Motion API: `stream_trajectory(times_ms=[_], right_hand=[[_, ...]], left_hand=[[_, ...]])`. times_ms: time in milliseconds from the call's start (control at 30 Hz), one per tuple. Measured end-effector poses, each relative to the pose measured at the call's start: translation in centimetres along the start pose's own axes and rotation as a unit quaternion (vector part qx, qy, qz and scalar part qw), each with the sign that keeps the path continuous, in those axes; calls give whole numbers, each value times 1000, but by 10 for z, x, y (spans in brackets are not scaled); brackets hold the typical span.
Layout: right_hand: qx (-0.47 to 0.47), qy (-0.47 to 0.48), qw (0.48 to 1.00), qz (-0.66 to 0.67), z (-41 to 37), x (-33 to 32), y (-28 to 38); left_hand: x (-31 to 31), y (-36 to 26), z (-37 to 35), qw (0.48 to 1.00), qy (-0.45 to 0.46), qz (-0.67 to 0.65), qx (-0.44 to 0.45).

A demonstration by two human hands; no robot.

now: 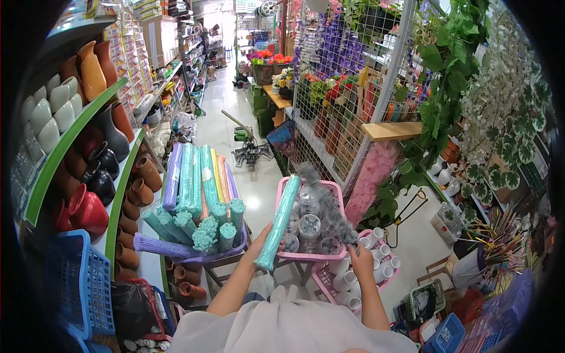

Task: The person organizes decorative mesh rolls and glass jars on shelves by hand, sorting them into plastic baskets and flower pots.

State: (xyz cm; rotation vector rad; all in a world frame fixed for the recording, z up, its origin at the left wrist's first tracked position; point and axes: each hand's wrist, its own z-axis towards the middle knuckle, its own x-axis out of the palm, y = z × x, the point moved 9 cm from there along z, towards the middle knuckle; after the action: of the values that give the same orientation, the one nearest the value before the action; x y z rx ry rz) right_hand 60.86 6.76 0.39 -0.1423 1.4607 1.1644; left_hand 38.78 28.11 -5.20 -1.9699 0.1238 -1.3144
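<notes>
My left hand (263,240) is clenched around a teal roll (282,215), which leans over the left rim of the pink basket (312,256). My right hand (360,257) grips a grey bristly stick (323,200) lying across the basket's right side. Clear plastic cups (309,225) fill the basket. A purple tray (226,253) of rolls stands to its left.

Bright, even shop light fills the aisle, with a white glare patch on the glossy floor (254,203) beside the pink basket (338,186). Shadows are soft and short. The fisheye lens bends the shelves (76,135) into curves, and black vignette rings the corners. The grey garland (329,206) is smeared by motion blur; far aisle detail washes out.
</notes>
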Motion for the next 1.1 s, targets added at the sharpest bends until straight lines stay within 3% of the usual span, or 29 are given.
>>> stream_trajectory(times_ms=[33,100,167,200,233,300,333,367,433,500,567,600,633,667,700,733,767,833,900,967,1000,1067,1100], right_hand=[[108,-19,994,-10,0,-4,-17],[98,-14,995,13,-5,3,-24],[-168,32,985,28,-18,14,18],[-238,47,970,10,-24,12,33],[-238,48,970,10,-22,12,34],[-156,32,987,23,-12,9,24],[-47,23,998,39,-4,4,15],[-49,20,998,39,0,6,14],[54,-58,994,71,8,2,-8],[9,-94,995,40,1,0,0],[-201,3,979,41,-14,15,36],[-273,28,961,21,-19,21,41],[-274,31,961,23,-15,23,35],[-255,42,966,6,-10,28,26],[-237,52,970,-10,-7,32,22],[-166,18,986,0,-1,23,14],[-169,18,986,-1,2,25,17],[45,-49,998,15,15,20,-19],[55,-35,997,36,11,23,-24],[-165,-4,985,51,-6,21,17],[-223,57,973,12,-12,28,26],[-244,39,969,10,-8,28,19],[-263,18,964,8,-8,26,23]], left_hand=[[6,0,-4,1000,25,-12,-10],[7,3,-4,998,37,-16,-38],[0,-5,-7,1000,-25,14,-2],[14,-28,-5,978,-11,164,131],[5,-10,2,999,48,-25,3],[-23,-2,0,994,-70,79,-26],[14,-13,-11,1000,-8,9,18],[23,-17,-14,998,12,42,39],[15,-20,-5,990,65,109,61],[7,-19,1,986,35,144,74],[-25,-9,9,969,-23,240,47],[-16,-7,6,985,2,170,15],[-4,-5,2,995,26,99,-18],[-20,0,19,994,69,76,23],[11,-25,-4,975,15,190,117],[-2,-15,0,986,16,157,58],[-13,-5,3,992,17,122,-1],[-5,-11,-1,991,22,131,31],[-1,-17,-3,988,26,142,60],[-13,-9,-1,995,-21,97,15],[-1,-18,-5,995,3,88,44],[8,-24,-7,994,48,60,77],[11,-36,-4,973,37,181,138]])
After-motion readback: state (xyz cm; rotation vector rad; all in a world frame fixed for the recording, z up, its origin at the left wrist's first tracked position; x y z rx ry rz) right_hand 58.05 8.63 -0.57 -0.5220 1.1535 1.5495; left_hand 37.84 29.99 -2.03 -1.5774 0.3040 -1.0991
